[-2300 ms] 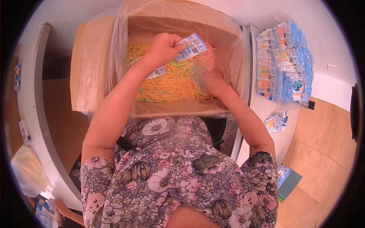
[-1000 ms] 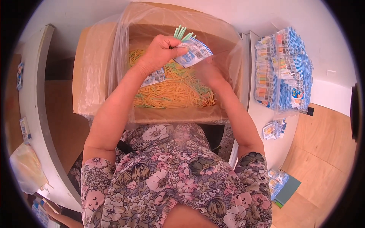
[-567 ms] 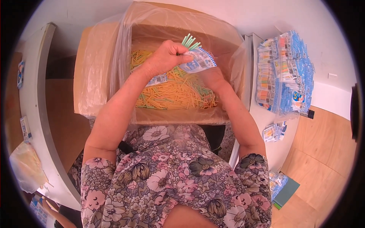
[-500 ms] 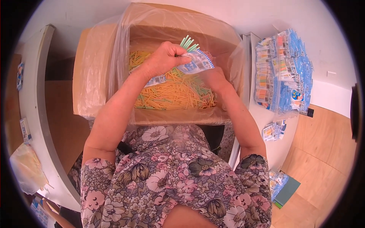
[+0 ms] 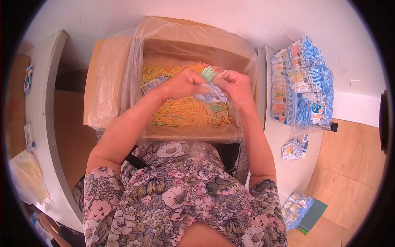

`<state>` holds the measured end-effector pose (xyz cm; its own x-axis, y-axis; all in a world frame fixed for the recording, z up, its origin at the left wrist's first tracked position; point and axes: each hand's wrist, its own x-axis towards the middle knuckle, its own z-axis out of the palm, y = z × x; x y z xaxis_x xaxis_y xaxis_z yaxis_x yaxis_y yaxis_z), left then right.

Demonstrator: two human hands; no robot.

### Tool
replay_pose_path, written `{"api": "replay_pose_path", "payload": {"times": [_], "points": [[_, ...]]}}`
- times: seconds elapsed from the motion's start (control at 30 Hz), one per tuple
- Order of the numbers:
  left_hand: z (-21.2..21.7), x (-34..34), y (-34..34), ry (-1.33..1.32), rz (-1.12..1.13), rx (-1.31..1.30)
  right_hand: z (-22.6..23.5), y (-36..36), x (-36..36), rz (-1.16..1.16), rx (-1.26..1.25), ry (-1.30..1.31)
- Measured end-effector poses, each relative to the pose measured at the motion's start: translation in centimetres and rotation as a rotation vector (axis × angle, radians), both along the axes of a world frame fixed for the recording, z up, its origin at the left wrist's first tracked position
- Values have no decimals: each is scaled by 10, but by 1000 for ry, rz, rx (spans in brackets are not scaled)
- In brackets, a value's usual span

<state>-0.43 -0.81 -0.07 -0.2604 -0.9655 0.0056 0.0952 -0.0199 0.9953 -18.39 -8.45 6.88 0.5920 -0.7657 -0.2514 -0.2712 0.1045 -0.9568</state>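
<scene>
Plain white wall (image 5: 247, 20) is filling the background here, with a white table (image 5: 269, 138) running along the right side and a cardboard box (image 5: 185, 133) sitting in the middle, plastic liner (image 5: 133, 78) hanging over its sides. Loose straws (image 5: 181, 113), mostly yellow and orange, are covering the bottom of it, and a spare packet (image 5: 153, 83) is lying in there on the left. Over on the table, a big stack of packets (image 5: 302, 82) is leaning beside the box.

The left hand (image 5: 183, 84) is pinching a blue and white packet (image 5: 210, 95) over the straws, thumb and fingers closed at its left end. So the packet is stretching rightward from those fingers, long axis going side to side, striped end pointing at the right hand (image 5: 236, 84). Some green straws (image 5: 208, 73) are sticking up between the two hands, nearer the left fingertips, pointing away from the body and across the packet.

The right fingers are closing around a pale straw (image 5: 222, 74); can't really tell if they're touching the striped end too.
</scene>
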Motion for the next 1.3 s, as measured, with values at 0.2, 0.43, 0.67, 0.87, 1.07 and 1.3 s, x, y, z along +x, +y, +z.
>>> {"api": "replay_pose_path", "payload": {"times": [0.2,0.43,0.67,0.87,1.07,1.3], "points": [[7,-7,6,28,-7,-26,-2,3,-1,55,-182,142],[6,-7,2,-206,32,-221,-6,0,-6,133,-628,-13],[7,-7,3,4,138,-129,7,8,-4,-266,-91,-215],[10,-6,4,-78,115,-170,-15,22,3,-134,-103,-204],[8,-10,4,-127,105,-250,-23,17,2,-102,-72,-88],[-2,-15,4,-217,46,-326,-18,15,22,-17,-607,201]]}}
